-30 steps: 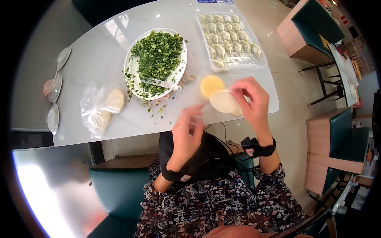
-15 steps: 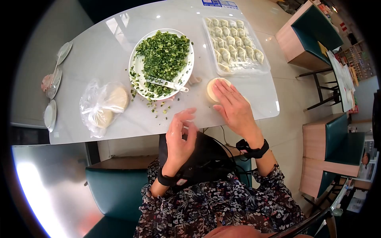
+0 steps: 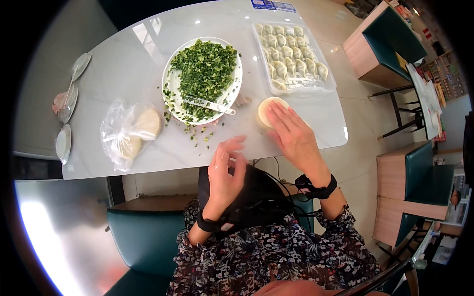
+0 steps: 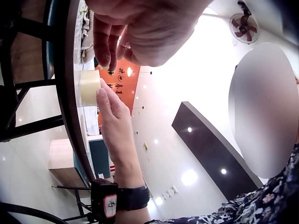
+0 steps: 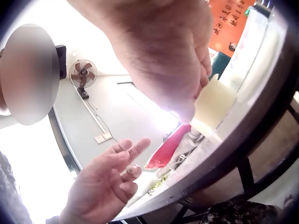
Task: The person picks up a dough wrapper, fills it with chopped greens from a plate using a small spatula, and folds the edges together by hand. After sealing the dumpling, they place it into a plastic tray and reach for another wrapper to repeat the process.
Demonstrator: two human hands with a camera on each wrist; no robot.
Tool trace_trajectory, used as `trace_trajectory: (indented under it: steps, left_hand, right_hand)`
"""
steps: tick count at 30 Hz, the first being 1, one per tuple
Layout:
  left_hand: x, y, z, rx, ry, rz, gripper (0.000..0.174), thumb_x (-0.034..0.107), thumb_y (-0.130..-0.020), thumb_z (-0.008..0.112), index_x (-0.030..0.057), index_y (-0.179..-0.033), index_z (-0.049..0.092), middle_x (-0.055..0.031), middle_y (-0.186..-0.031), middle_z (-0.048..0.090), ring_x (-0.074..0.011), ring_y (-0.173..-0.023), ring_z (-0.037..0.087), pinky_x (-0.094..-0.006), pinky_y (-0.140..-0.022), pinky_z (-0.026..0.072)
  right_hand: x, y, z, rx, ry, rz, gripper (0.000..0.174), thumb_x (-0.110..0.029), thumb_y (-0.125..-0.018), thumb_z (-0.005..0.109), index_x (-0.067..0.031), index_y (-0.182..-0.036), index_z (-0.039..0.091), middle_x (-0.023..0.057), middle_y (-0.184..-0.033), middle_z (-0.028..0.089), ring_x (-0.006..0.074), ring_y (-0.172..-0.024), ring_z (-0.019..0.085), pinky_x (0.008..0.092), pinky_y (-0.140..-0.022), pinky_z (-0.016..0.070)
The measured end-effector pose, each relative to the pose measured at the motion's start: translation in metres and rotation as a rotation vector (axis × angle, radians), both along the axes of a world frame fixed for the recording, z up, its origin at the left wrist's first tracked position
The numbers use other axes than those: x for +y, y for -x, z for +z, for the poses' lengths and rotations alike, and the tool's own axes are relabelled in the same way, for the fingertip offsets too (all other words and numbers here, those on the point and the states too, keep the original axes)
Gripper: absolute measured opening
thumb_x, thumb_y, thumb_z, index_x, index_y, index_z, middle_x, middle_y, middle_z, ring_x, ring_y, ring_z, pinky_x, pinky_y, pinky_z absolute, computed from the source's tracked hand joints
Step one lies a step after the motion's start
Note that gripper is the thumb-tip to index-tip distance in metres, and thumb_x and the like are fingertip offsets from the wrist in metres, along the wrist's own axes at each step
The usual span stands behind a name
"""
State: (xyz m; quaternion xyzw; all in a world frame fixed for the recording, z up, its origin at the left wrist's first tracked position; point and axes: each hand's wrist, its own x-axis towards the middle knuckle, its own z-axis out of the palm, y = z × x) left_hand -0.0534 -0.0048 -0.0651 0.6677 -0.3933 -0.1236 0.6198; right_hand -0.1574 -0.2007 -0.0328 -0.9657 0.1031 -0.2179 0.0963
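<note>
My right hand (image 3: 293, 135) lies over a round stack of pale dumpling wrappers (image 3: 266, 109), its fingers straight across the top. In the left wrist view the stack (image 4: 90, 88) shows as a thick cream cylinder, with the right thumb (image 4: 103, 100) at its upper edge. My left hand (image 3: 225, 170) hovers at the near table edge, fingers loosely bent and nothing in them. Between and beyond the hands sits an oval plate (image 3: 167, 81) heaped with chopped greens (image 3: 205, 69). A flat metal spatula (image 3: 210, 105) lies across its near rim.
A clear plastic tray (image 3: 323, 88) with rows of folded dumplings (image 3: 289, 52) stands at the back right. To the left is a plastic bag (image 3: 116, 135) with pale round pieces. Small dishes (image 3: 63, 143) line the far left. Bits of greens are scattered near the plate.
A second ago my right hand held up a loose wrapper beside the stack. It then came down flat onto the stack and has stayed there. My left hand drew back slightly.
</note>
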Motion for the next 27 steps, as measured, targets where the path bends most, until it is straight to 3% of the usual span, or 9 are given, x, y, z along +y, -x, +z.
trace_trajectory:
  steps: [7, 9, 12, 20, 23, 27]
  left_hand:
    - [0.001, -0.001, 0.003, -0.008, -0.005, 0.014, 0.027, -0.014, -0.094, 0.055, 0.0, -0.117, 0.056, -0.0174, -0.134, 0.063, -0.0123, -0.076, 0.068, -0.0227, -0.058, 0.0546]
    - [-0.002, 0.002, 0.007, 0.079, 0.013, 0.074, 0.027, -0.015, -0.088, 0.06, -0.001, -0.111, 0.06, -0.0133, -0.125, 0.069, -0.0149, -0.075, 0.067, -0.0248, -0.058, 0.0527]
    - [-0.001, -0.001, 0.001, -0.01, 0.007, 0.01, 0.027, -0.014, -0.094, 0.056, -0.0003, -0.117, 0.056, -0.0173, -0.133, 0.064, -0.0119, -0.076, 0.068, -0.0227, -0.058, 0.0546]
    - [-0.001, -0.002, 0.002, -0.004, -0.008, -0.003, 0.024, -0.013, -0.095, 0.055, -0.0003, -0.116, 0.056, -0.0177, -0.134, 0.064, -0.0122, -0.076, 0.068, -0.0227, -0.058, 0.0546]
    - [-0.002, -0.003, 0.002, 0.014, -0.012, -0.003, 0.023, -0.012, -0.096, 0.055, -0.0005, -0.116, 0.056, -0.0178, -0.134, 0.064, -0.0124, -0.076, 0.068, -0.0227, -0.059, 0.0549]
    - [-0.003, -0.003, 0.001, 0.023, 0.009, -0.014, 0.023, -0.011, -0.097, 0.054, -0.001, -0.117, 0.056, -0.0179, -0.134, 0.063, -0.0119, -0.077, 0.066, -0.0227, -0.06, 0.0554]
  right_hand:
    - [-0.016, -0.002, -0.008, -0.083, -0.007, 0.038, 0.041, -0.002, -0.091, 0.063, -0.0022, -0.133, 0.065, 0.0157, -0.136, 0.067, 0.0342, -0.126, 0.064, 0.0449, -0.111, 0.0511]
    - [-0.016, -0.003, -0.006, -0.11, -0.075, 0.027, 0.04, -0.001, -0.093, 0.065, -0.0037, -0.132, 0.066, 0.0146, -0.132, 0.069, 0.0344, -0.125, 0.065, 0.045, -0.11, 0.0516]
    - [-0.009, -0.007, -0.007, -0.193, -0.096, -0.015, 0.037, 0.002, -0.092, 0.065, -0.0023, -0.129, 0.067, 0.0161, -0.131, 0.07, 0.0352, -0.124, 0.065, 0.0454, -0.109, 0.0527]
    - [-0.007, -0.011, -0.007, -0.186, 0.022, 0.039, 0.025, 0.005, -0.089, 0.064, 0.0007, -0.114, 0.065, 0.0198, -0.129, 0.07, 0.0389, -0.123, 0.065, 0.0452, -0.106, 0.0549]
    - [-0.007, -0.01, -0.017, -0.134, 0.024, 0.048, 0.036, 0.002, -0.088, 0.063, 0.0035, -0.124, 0.061, 0.0231, -0.13, 0.067, 0.0411, -0.122, 0.064, 0.0455, -0.106, 0.0553]
    - [-0.007, -0.011, -0.012, -0.121, 0.086, 0.061, 0.027, -0.001, -0.094, 0.061, 0.0034, -0.121, 0.06, 0.0248, -0.128, 0.067, 0.0413, -0.116, 0.067, 0.043, -0.1, 0.0578]
